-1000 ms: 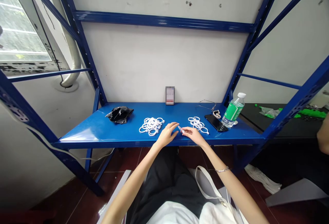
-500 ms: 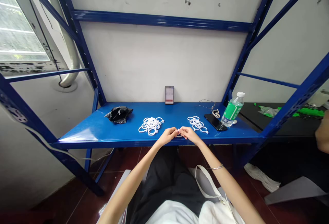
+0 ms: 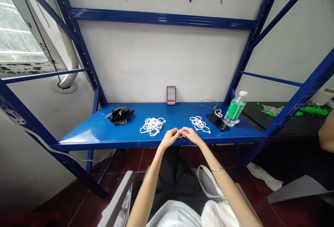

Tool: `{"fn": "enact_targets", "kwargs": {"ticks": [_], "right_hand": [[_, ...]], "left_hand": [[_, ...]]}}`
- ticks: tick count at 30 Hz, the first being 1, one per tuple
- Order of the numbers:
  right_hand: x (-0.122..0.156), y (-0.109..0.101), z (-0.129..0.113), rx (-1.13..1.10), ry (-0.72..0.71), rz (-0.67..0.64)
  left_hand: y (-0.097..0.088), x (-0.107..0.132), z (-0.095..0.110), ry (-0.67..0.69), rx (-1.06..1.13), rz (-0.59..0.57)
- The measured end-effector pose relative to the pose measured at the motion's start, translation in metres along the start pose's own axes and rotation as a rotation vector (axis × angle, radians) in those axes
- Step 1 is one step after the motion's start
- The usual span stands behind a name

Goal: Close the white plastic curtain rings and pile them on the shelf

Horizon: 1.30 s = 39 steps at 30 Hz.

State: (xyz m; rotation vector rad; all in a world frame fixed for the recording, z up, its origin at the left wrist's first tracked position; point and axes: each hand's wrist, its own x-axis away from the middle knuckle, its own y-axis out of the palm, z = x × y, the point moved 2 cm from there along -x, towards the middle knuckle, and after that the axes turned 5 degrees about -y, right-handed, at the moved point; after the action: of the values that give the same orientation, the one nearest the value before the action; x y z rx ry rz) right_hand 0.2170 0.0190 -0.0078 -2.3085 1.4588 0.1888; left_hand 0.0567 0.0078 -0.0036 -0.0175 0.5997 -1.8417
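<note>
— Entry, hands: what is recorded as changed?

— A second ago the left hand [image 3: 171,137] was laid open on the blue shelf [image 3: 104,133] and the small white plastic piece [image 3: 180,132] was held by the right hand [image 3: 191,135] alone. Both sets of fingers are now pinched shut on it, tip to tip, above the shelf's front edge.

— Meaning?

— The piece is judged to be under two-handed working, not yet set down.

— Surroundings?

— Larger heap of white rings [image 3: 152,126] listed to the left and smaller heap [image 3: 199,124] to the right, both untouched. Phone [image 3: 217,121] and water bottle [image 3: 235,109] are logged beyond.
</note>
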Motion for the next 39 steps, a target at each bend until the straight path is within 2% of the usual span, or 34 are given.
{"fn": "enact_targets", "kwargs": {"ticks": [3,7,16,20,25,31,39], "right_hand": [[0.000,0.003,0.000,0.040,-0.014,0.063],[-0.002,0.008,0.003,0.067,-0.007,0.186],[-0.016,0.019,0.007,0.048,0.067,0.344],[-0.026,0.029,0.009,-0.018,0.085,0.393],[-0.030,0.036,0.004,-0.110,0.107,0.447],[-0.028,0.040,-0.006,-0.217,0.122,0.455],[-0.029,0.042,-0.012,-0.259,0.138,0.489]], "left_hand": [[0.006,0.003,-0.001,-0.033,-0.131,0.141],[0.009,0.002,-0.002,-0.047,-0.178,0.197],[0.000,0.000,0.001,-0.073,0.141,0.124],[0.001,-0.006,-0.002,-0.128,0.218,0.227],[0.006,-0.013,-0.007,-0.208,0.150,0.384],[0.009,-0.016,-0.010,-0.247,0.230,0.419],[0.011,-0.020,-0.006,-0.253,0.490,0.422]]}}
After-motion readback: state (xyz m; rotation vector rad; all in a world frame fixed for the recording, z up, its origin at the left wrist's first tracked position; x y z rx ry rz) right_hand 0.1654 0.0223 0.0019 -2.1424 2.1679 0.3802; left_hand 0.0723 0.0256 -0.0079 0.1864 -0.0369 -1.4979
